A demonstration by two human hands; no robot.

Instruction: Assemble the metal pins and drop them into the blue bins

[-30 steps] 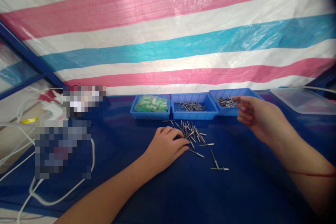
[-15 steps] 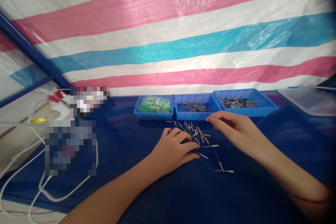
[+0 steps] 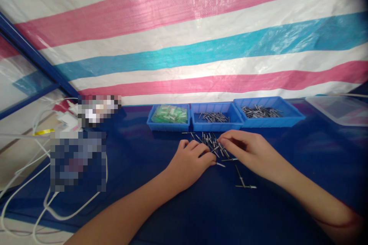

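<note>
Left hand (image 3: 188, 162) lies palm down; right hand (image 3: 247, 151), loosely curled, just beside it.

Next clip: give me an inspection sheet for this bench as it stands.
Surface: blue cloth-covered table.
Job's things: loose metal pins piled before three blue trays; left tray holds green pieces, middle tray and right tray hold pins.
Clutter: two stray pins near the right forearm; clear plastic container at right.
Hands: left hand palm down at the pile; right hand fingertips in it, grip unclear.
Cables: white cables looped at left edge.
Surroundings: striped tarp behind.
</note>
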